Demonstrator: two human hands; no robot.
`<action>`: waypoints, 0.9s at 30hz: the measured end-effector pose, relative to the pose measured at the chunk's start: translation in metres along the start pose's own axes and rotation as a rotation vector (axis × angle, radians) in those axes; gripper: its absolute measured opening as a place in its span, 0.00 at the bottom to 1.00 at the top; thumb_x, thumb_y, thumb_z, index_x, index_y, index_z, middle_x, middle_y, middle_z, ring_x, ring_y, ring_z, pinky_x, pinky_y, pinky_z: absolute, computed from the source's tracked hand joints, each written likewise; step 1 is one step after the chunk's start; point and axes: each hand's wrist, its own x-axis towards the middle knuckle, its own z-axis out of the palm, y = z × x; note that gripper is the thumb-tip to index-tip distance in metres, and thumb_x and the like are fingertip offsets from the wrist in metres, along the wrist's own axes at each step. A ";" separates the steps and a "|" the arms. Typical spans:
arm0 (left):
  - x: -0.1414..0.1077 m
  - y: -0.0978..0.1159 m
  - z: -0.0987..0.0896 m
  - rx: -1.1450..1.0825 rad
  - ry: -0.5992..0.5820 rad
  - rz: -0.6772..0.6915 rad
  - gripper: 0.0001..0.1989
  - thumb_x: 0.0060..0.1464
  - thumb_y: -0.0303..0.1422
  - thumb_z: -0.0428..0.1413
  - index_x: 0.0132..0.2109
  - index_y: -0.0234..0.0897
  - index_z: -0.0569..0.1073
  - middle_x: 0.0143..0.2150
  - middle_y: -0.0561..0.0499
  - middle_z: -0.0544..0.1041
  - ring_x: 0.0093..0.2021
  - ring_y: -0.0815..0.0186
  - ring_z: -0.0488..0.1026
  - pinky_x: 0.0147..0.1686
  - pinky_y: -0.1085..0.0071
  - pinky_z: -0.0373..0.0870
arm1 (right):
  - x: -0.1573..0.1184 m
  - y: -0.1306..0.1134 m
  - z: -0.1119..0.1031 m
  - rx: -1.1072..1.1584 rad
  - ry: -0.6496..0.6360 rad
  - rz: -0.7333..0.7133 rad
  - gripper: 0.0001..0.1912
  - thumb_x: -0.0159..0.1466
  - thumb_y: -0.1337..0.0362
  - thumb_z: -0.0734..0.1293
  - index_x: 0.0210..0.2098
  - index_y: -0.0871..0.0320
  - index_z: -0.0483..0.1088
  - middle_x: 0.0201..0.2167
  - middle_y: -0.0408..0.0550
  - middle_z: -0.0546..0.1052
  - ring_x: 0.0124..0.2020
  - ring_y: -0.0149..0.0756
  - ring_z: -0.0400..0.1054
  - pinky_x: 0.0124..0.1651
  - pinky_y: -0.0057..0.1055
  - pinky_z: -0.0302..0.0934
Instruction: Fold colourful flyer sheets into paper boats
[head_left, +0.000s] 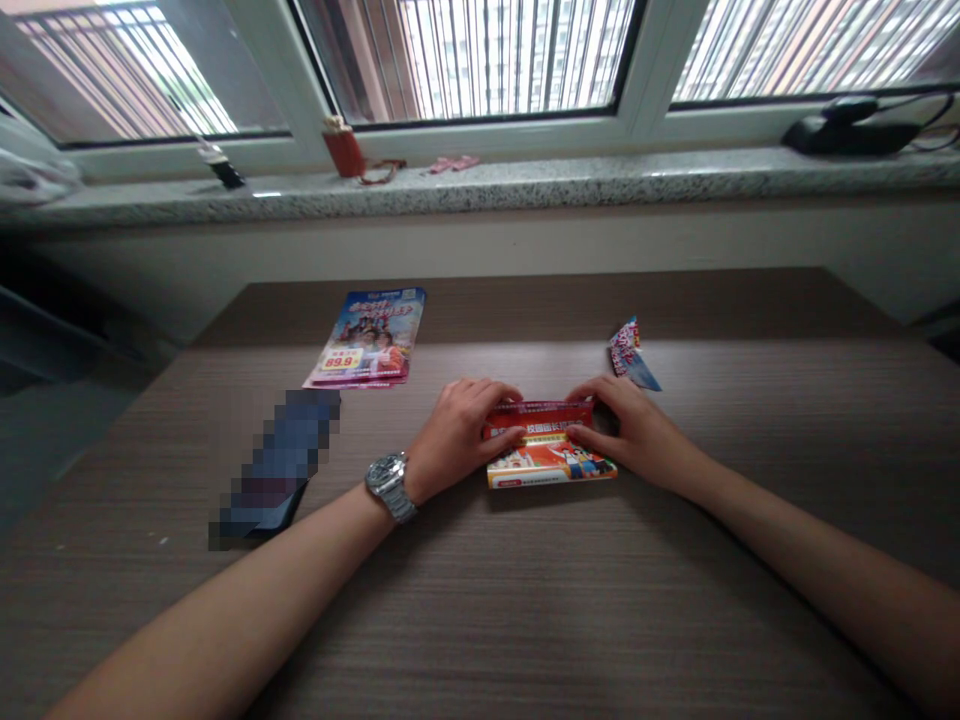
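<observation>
A red and orange printed leaflet [553, 462], folded over along its far edge, is between my hands at the middle of the table. My left hand [466, 428] grips its left side, thumb on the upper face and fingers curled behind the fold. On the right side, my right hand [636, 428] holds it the same way. A silver watch is on my left wrist. Just beyond my right hand lies a small folded paper piece [634, 352], blue with red and white print. A stack of colourful flyers [373, 340] rests farther off to the left.
A dark, pixelated flat object [281, 465] lies on the wood-grain table [540, 610] left of my forearm. Along the stone windowsill [555, 182] stand a red container [343, 148], a small black-and-white item [221, 165] and a black device with a cable [851, 130].
</observation>
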 end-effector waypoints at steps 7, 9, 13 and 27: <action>-0.001 -0.006 0.001 -0.219 0.049 0.042 0.14 0.61 0.25 0.57 0.53 0.39 0.73 0.48 0.48 0.77 0.47 0.65 0.74 0.48 0.68 0.70 | -0.002 -0.002 -0.002 0.172 -0.029 0.100 0.12 0.66 0.59 0.69 0.48 0.54 0.70 0.41 0.48 0.77 0.41 0.42 0.71 0.45 0.38 0.65; -0.001 -0.005 0.001 -0.267 0.059 0.034 0.12 0.62 0.24 0.56 0.52 0.38 0.73 0.48 0.49 0.78 0.46 0.67 0.74 0.46 0.70 0.70 | -0.002 -0.004 -0.004 0.198 -0.027 0.117 0.12 0.66 0.59 0.68 0.48 0.54 0.71 0.41 0.47 0.78 0.41 0.40 0.72 0.44 0.37 0.65; -0.001 -0.003 0.001 -0.313 0.098 0.017 0.09 0.62 0.26 0.57 0.49 0.37 0.75 0.46 0.49 0.79 0.44 0.67 0.76 0.45 0.71 0.72 | -0.001 -0.008 -0.006 0.223 -0.003 0.162 0.11 0.68 0.57 0.66 0.47 0.54 0.72 0.38 0.46 0.79 0.38 0.39 0.73 0.42 0.35 0.66; 0.000 -0.004 0.001 -0.335 0.089 -0.033 0.09 0.62 0.30 0.59 0.49 0.38 0.79 0.44 0.49 0.81 0.42 0.67 0.76 0.43 0.71 0.73 | -0.004 -0.007 -0.005 0.166 0.069 0.148 0.10 0.67 0.56 0.67 0.43 0.54 0.74 0.35 0.47 0.79 0.35 0.39 0.72 0.40 0.36 0.68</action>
